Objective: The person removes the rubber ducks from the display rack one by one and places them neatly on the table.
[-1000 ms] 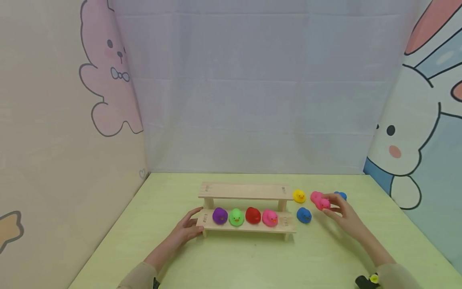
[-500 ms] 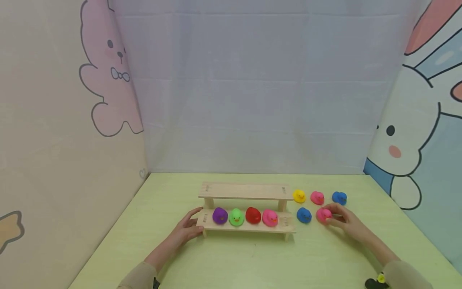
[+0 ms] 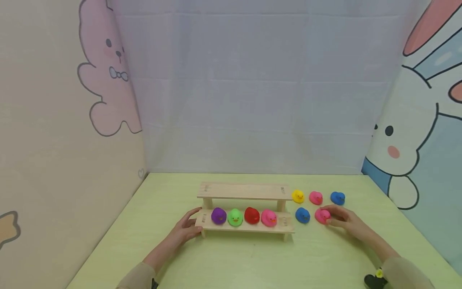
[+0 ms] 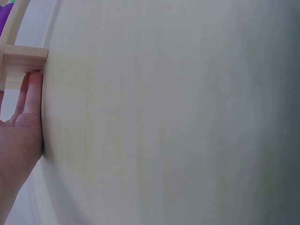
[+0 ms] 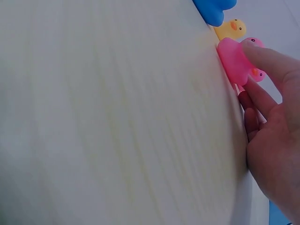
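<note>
A two-tier wooden shelf (image 3: 245, 226) stands on the table, with a purple duck (image 3: 218, 216), a green duck (image 3: 235, 217), a red duck (image 3: 252, 215) and a pink duck (image 3: 268, 218) in a row on its lower tier. My left hand (image 3: 183, 230) holds that tier's left end; in the left wrist view its fingers (image 4: 33, 93) reach the wooden leg (image 4: 26, 57). To the right, my right hand (image 3: 346, 222) pinches another pink rubber duck (image 3: 322, 216) at the table surface. The thumb lies on its side in the right wrist view, partly covering the duck (image 5: 233, 61).
Right of the shelf, a blue duck (image 3: 302, 215) sits beside the held one. Behind them are a yellow duck (image 3: 298, 196), a pink duck (image 3: 315, 197) and a blue duck (image 3: 337, 198). The upper tier (image 3: 244, 190) is bare wood. A white curtain (image 3: 252, 100) hangs behind.
My right hand has brought the pink duck down toward me, from in front of the rear pink duck to beside the front blue one. My left hand stays at the shelf.
</note>
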Demonstrator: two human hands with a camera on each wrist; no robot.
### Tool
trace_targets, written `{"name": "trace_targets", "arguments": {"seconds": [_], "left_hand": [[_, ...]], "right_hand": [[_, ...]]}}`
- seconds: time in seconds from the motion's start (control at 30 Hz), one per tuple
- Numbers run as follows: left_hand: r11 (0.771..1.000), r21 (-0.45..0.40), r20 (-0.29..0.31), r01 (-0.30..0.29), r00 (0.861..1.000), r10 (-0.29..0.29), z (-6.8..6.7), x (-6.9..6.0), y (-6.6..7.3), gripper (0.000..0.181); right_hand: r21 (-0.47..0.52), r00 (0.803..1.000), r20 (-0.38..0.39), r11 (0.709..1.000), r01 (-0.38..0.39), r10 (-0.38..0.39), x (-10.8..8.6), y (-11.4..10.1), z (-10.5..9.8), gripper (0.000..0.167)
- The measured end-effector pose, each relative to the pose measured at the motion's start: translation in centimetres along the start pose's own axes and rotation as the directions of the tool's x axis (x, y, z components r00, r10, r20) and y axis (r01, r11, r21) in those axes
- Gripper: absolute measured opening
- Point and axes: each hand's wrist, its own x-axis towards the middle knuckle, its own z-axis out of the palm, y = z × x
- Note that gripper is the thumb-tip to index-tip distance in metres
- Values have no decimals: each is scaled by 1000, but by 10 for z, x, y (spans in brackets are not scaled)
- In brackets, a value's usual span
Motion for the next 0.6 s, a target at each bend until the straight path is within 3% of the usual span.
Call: {"name": "trace_targets", "arguments": {"seconds": [0.2, 0.6], "left_hand": [[1000, 12, -3, -1, 1000, 1, 0, -2, 2, 69], [1000, 25, -5, 11, 1000, -11, 2, -2, 4, 70]], "right_hand": [[0, 999, 8, 999, -51, 51, 1, -3, 0, 42], [12, 998, 3, 998, -66, 66, 0, 0, -1, 44]]}}
